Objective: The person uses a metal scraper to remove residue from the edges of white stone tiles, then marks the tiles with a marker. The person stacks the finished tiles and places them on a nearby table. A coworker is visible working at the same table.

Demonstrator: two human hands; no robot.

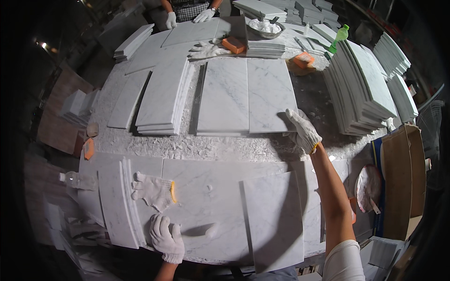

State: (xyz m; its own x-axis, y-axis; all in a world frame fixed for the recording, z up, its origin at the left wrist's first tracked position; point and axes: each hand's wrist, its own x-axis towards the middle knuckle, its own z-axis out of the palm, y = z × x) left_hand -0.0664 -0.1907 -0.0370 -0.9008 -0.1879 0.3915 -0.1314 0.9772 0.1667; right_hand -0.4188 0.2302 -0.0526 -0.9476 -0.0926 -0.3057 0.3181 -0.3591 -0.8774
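My right hand (303, 131), in a white knit glove with a yellow cuff, grips the right edge of a grey-veined white marble tile (270, 96). Its thumb lies on top near the front corner, and the other fingers are partly hidden beside and below the edge. A matching tile (222, 96) lies against it on the left. My gloved left hand (167, 236) rests on the near marble slab (211, 206) with loosely bent fingers and no object visible in it. Just beyond is an empty white glove (153, 191), beside a few leaning tiles (117, 206). Another tile (275, 220) lies nearer me, to the right.
Tall tile stacks (358, 84) stand at right, a lower stack (164, 96) at left. Farther back are an orange block (233, 45), a bowl of white paste (266, 27) and a green bottle (341, 36). A cardboard box (403, 173) stands at right. Another person's gloved hands (204, 15) touch far tiles.
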